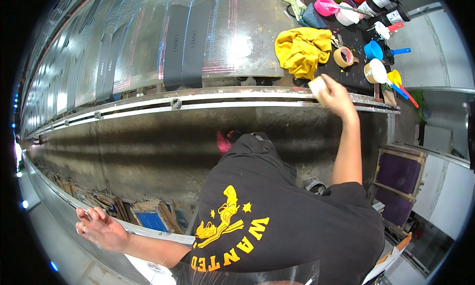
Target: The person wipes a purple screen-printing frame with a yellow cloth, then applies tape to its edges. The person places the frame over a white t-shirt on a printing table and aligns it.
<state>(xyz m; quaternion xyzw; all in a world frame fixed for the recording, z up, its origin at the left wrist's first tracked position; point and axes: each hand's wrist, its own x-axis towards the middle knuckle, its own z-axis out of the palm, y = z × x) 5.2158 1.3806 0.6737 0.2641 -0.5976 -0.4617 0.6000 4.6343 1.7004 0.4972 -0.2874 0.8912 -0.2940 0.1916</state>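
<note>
Pale block (317, 85) gripped in right hand (338, 98) by long metal table (208, 62); left hand (99, 229) open on rail (59, 198).

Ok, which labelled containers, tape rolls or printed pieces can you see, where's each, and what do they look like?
Two jars: far right of table, dark, white labels.
Two fabric strips: flat on table, dark grey, small white print.
Tape roll: beside yellow cloth, tan ring.
Pale block: in right hand, no label visible.
</note>
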